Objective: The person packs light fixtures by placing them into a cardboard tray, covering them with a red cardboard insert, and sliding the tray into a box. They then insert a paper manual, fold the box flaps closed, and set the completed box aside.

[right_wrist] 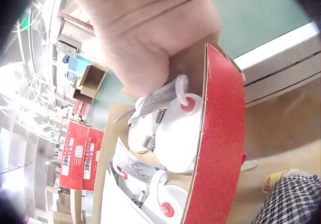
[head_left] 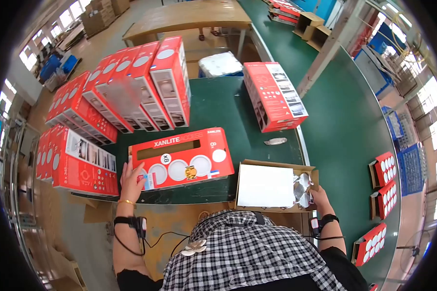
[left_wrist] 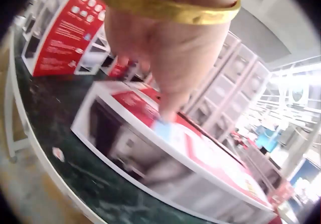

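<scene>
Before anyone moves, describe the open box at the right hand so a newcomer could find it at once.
On the green table, follow the near edge to the right hand. The open box lies there; unlike its red neighbours, it shows a white sheet beside round white discs.

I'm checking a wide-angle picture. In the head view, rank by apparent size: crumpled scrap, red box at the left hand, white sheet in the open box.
Largest to smallest:
1. Red box at the left hand
2. White sheet in the open box
3. Crumpled scrap
</scene>
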### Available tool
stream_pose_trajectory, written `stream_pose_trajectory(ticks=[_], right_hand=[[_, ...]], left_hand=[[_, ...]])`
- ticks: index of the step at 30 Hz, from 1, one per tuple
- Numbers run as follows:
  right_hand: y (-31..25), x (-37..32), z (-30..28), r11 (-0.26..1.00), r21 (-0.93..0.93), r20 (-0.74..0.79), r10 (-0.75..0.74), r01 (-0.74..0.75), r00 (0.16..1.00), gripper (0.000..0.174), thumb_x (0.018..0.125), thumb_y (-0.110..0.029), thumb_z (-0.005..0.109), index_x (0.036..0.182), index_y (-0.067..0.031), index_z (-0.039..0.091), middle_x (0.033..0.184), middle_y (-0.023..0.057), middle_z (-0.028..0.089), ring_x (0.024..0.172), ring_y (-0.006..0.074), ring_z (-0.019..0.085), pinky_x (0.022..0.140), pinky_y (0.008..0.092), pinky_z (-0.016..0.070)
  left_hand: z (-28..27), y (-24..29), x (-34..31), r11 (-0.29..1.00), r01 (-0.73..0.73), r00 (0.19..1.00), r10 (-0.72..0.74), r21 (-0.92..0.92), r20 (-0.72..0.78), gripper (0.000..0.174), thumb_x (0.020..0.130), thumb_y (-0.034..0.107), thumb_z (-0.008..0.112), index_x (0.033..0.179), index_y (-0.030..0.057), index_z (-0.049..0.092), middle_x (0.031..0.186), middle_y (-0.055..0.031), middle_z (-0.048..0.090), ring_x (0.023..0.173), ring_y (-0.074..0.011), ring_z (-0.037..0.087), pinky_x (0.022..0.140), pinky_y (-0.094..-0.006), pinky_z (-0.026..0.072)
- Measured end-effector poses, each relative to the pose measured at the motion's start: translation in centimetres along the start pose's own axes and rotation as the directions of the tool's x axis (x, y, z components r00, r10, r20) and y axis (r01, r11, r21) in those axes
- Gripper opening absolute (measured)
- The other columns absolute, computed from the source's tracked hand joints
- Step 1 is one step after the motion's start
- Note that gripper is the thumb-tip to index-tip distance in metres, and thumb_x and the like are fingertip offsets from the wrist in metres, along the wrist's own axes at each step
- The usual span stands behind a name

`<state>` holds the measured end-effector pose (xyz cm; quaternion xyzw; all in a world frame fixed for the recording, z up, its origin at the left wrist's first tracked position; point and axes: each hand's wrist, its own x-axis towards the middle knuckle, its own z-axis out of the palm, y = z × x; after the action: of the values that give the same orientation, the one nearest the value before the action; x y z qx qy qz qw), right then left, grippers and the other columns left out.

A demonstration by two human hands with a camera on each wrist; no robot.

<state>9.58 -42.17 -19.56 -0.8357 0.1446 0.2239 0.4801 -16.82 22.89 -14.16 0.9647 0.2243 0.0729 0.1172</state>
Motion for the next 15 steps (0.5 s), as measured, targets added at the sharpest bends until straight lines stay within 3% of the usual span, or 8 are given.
stream_pose_trajectory(ticks=[2,4,5,6,7,9,10,15], right_hand=[[0.8,0.0,-0.4,1.0,0.011,0.003,0.026,-0.026,1.0,0.036,0.092,-0.012,0.056,0.126,-0.0005,0.059,0.108,0.0091,0.068,0.094,0.0195,0.063,0.083,0.0363,0.051],[1.9,0.2,-1.3,1.0,-0.026,0.021,0.005,-0.005,1.0,0.034,0.093,-0.013,0.056,0.125,-0.002,0.059,0.105,0.0087,0.068,0.09,0.0188,0.063,0.079,0.0358,0.0521],[2.6,1.0,-0.8,0.996,-0.061,0.054,-0.058,0.061,0.997,0.033,0.093,-0.014,0.057,0.124,-0.003,0.058,0.102,0.0082,0.067,0.086,0.0179,0.064,0.075,0.0349,0.0529],[-0.4,-1.2,0.2,0.988,0.145,0.106,0.04,-0.055,0.994,0.036,0.094,-0.014,0.056,0.128,-0.0042,0.057,0.102,0.0071,0.067,0.084,0.0169,0.063,0.073,0.0336,0.0526],[5.2,2.9,0.2,0.935,0.292,0.113,-0.245,0.203,0.963,0.04,0.094,-0.016,0.056,0.133,-0.0049,0.056,0.103,0.0059,0.066,0.086,0.0168,0.064,0.073,0.0329,0.0527],[3.7,2.5,-0.7,0.99,0.143,0.15,-0.012,-0.01,0.989,0.046,0.095,-0.013,0.055,0.139,-0.0009,0.051,0.128,0.0092,0.062,0.112,0.0215,0.06,0.095,0.0358,0.0487],[5.2,3.0,-0.8,0.967,0.25,0.102,-0.084,0.056,0.991,0.042,0.095,-0.012,0.056,0.135,-0.0002,0.054,0.124,0.008,0.064,0.107,0.021,0.062,0.093,0.0356,0.0488],[-0.7,-0.6,-2.1,0.972,0.232,0.034,-0.055,0.046,0.998,0.049,0.095,-0.015,0.056,0.142,-0.0041,0.049,0.129,0.0077,0.061,0.11,0.0221,0.06,0.095,0.0354,0.0475]], left_hand=[[0.6,6.2,0.6,0.968,-0.074,0.983,0.029,-0.241,-0.183,0.035,0.08,0.003,0.071,0.115,0.007,0.066,0.126,-0.0175,0.059,0.118,-0.037,0.055,0.101,-0.0454,0.0446],[3.7,13.5,-0.5,0.79,0.204,0.965,-0.065,-0.578,0.252,0.015,0.093,0.017,0.063,0.096,0.003,0.064,0.09,-0.0154,0.066,0.083,-0.0341,0.064,0.078,-0.0401,0.0523],[4.0,17.4,-0.1,0.838,-0.119,0.915,0.301,-0.533,0.27,0.025,0.098,0.027,0.059,0.094,0.0026,0.064,0.085,-0.0141,0.067,0.079,-0.031,0.064,0.074,-0.04,0.0516],[6.7,20.0,-1.1,0.671,-0.009,0.93,0.278,-0.742,0.239,0.032,0.098,0.033,0.059,0.099,0.0014,0.066,0.088,-0.0152,0.068,0.082,-0.0274,0.066,0.074,-0.0393,0.0513],[4.4,23.4,0.0,0.621,0.388,0.73,0.244,-0.681,0.639,0.042,0.097,0.039,0.06,0.111,-0.0006,0.065,0.097,-0.0178,0.07,0.088,-0.0261,0.067,0.078,-0.0375,0.0525],[14.2,24.0,-0.7,0.65,0.256,0.809,0.261,-0.715,0.527,0.061,0.093,0.044,0.064,0.127,-0.0056,0.057,0.114,-0.0244,0.068,0.104,-0.0305,0.066,0.088,-0.0386,0.0525],[13.0,25.1,-0.4,0.56,0.404,0.744,0.259,-0.724,0.615,0.061,0.093,0.042,0.064,0.128,-0.0075,0.056,0.118,-0.027,0.066,0.109,-0.0336,0.065,0.091,-0.0401,0.0513],[11.6,28.0,0.7,0.596,0.274,0.774,0.328,-0.755,0.541,0.059,0.09,0.038,0.07,0.124,-0.0085,0.056,0.114,-0.0241,0.066,0.103,-0.0306,0.065,0.09,-0.0364,0.0512]])
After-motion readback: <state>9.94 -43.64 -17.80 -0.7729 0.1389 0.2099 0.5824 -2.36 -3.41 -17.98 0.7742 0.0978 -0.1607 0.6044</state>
